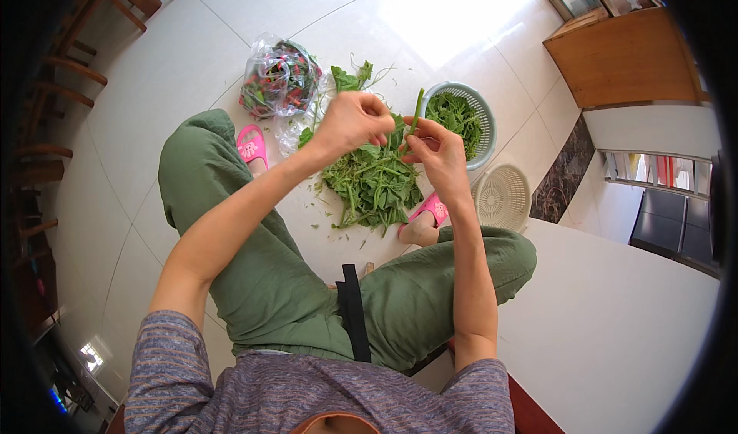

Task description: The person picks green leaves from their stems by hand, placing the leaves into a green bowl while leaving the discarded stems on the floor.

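My right hand (439, 152) pinches a green stem (417, 111) between thumb and fingers, the stem standing nearly upright. Close to its left, my left hand (358, 121) is raised with bent fingers, slightly blurred; whether a thin strand is between them cannot be told. Beneath both hands a heap of leafy green vegetables (377, 189) lies on the floor, with a few loose leaves (346, 80) beyond it. A grey-green plastic colander (490, 124) holding cut greens (452, 117) stands to the right of my right hand.
An off-white plastic basket (503, 196) is near my right knee. A clear plastic bag (281, 79) with red and green contents lies at the upper left. Pink slippers (251, 145) are on my feet. Wooden chairs (75, 68) line the left; a wooden cabinet (622, 59) stands upper right.
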The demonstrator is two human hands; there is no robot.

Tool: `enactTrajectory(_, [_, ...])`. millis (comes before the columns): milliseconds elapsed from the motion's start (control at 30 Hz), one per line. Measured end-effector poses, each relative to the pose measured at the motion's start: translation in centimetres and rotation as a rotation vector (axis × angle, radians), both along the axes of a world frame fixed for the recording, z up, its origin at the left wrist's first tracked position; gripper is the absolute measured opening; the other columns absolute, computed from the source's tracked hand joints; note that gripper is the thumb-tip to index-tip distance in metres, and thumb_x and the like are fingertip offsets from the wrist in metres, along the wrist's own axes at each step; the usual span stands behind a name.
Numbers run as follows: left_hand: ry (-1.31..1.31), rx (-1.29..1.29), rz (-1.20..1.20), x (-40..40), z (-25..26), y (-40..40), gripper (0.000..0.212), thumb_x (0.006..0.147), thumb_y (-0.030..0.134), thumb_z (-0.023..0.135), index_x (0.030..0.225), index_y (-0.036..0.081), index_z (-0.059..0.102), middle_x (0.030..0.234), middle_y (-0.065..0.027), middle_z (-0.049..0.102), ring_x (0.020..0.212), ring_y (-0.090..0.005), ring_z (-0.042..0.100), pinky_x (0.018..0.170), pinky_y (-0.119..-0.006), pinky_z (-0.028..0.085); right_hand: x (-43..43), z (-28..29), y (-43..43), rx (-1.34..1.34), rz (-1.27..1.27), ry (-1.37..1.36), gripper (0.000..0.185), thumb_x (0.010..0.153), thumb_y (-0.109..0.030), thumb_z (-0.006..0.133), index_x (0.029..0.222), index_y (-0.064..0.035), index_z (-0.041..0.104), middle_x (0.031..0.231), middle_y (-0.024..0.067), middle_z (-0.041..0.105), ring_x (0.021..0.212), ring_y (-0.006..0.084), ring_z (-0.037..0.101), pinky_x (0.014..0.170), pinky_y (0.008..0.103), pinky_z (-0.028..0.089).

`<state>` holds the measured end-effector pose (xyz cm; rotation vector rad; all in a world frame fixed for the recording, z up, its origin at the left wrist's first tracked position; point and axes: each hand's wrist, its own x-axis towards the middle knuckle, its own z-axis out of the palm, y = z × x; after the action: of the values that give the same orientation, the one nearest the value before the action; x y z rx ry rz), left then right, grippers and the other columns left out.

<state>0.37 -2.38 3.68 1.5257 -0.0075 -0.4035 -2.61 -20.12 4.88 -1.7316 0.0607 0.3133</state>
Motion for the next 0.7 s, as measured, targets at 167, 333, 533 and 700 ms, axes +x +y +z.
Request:
enactTrajectory(167, [0.026,-0.1,0.116,1.6,0.6,1.6,0.012,0.082,0.007,0.055,0.087,-0.002,0.061,0.075,-0.0064,0.062,0.064,-0.013,0.064,0.059,-0.023,0.053,-0.2,1.1,-0.2,0.149,-0.002,0.077,0.036,0.088,-0.001,0.054,0.124,0.0005,0.05,0.091,0.0092,0.06,0.082,0.015,0.063,0.067,0.0259,0.056])
enactTrajectory(333, [0.139,0.008,-0.103,0.7,-0.3,1.1,0.016,0.083,0.011,0.057,0.086,-0.003,0.064,0.073,-0.0061,0.063,0.065,-0.0119,0.062,0.06,-0.023,0.052,-0.3,1.3,-0.1,0.252,0.044,0.135,0.043,0.087,-0.001,0.056,0.128,0.0,0.046,0.094,0.0098,0.059,0.083,0.0155,0.063,0.072,0.0258,0.055])
enactTrajectory(533, [0.07,0.005,-0.201,0.2,-0.1,0.6,0.021,0.079,0.014,0.064,0.088,-0.005,0.065,0.075,-0.0072,0.065,0.064,-0.01,0.061,0.06,-0.022,0.05,-0.2,0.6,0.2,0.225,0.107,0.089,0.047,0.085,0.001,0.057,0.13,-0.0003,0.044,0.094,0.0099,0.058,0.086,0.0154,0.063,0.073,0.026,0.055])
enactTrajectory(700, [-0.014,0.039,-0.197,0.0,-0.4,0.6,0.019,0.076,0.011,0.065,0.084,-0.006,0.066,0.069,-0.0076,0.065,0.061,-0.0092,0.06,0.057,-0.022,0.049,-0.4,0.5,0.7,0.175,0.083,0.072,0.048,0.084,0.004,0.056,0.13,-0.0002,0.045,0.094,0.0103,0.06,0.083,0.0154,0.065,0.072,0.0258,0.055])
